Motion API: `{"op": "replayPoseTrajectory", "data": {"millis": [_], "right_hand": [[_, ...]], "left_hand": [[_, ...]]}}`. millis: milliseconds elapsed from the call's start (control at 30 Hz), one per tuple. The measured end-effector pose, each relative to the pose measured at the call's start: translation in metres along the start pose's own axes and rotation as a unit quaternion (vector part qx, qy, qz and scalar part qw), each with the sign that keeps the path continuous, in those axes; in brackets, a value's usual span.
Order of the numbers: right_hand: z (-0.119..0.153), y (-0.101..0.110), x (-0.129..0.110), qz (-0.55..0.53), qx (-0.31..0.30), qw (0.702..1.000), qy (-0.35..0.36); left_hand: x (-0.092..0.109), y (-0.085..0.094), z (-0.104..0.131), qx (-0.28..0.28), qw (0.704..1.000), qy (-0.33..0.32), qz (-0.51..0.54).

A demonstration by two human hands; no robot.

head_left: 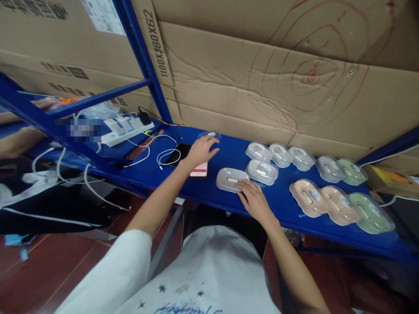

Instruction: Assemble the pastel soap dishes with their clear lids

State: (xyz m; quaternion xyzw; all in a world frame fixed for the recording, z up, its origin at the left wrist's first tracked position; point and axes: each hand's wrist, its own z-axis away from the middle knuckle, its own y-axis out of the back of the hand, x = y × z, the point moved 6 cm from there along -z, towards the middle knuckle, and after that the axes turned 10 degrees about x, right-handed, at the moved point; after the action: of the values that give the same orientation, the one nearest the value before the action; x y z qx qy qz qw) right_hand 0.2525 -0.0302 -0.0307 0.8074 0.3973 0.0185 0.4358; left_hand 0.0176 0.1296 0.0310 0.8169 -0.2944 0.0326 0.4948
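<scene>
My left hand (202,150) reaches over a lit phone (198,170), its thumb and fingers apart. Its fingertips are at a clear lid (215,137) with a round label, lying at the back of the blue table; whether they press on it is unclear. A grey soap dish (225,178) with a pale oblong piece in its middle lies near the front edge. My right hand (254,198) has its fingers over the right end of this dish, thumb at the near side.
Several grey soap dishes (262,171) with clear lids stand at the back right. Nearer are pink (308,198) and green (371,213) ones. A white cable (168,152) curls by a dark phone (178,153). Blue shelf posts and a power strip (127,132) are left; another person's arm (21,141) shows beyond.
</scene>
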Motion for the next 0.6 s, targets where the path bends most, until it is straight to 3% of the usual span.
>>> {"op": "replayPoseTrajectory", "data": {"millis": [67,133,267,400,533,600], "right_hand": [[0.000,0.001,0.000,0.003,0.001,1.000,-0.006],[0.001,0.003,0.000,0.002,0.002,1.000,-0.011],[0.003,0.004,0.001,-0.010,0.007,1.000,-0.013],[0.003,0.007,0.005,-0.011,0.036,0.998,-0.050],[0.002,0.014,0.011,-0.002,0.106,0.991,-0.080],[0.002,0.013,0.013,-0.003,0.096,0.992,-0.077]], "left_hand": [[-0.019,-0.005,-0.039,-0.010,0.999,0.031,-0.007],[-0.031,-0.010,-0.064,-0.025,0.999,0.035,0.002],[-0.037,-0.018,-0.074,-0.047,0.998,0.024,0.030],[-0.019,-0.019,-0.038,-0.054,0.996,0.001,0.069],[0.029,-0.011,0.037,-0.011,0.982,-0.097,0.162],[0.046,-0.015,0.074,-0.009,0.980,-0.110,0.164]]}}
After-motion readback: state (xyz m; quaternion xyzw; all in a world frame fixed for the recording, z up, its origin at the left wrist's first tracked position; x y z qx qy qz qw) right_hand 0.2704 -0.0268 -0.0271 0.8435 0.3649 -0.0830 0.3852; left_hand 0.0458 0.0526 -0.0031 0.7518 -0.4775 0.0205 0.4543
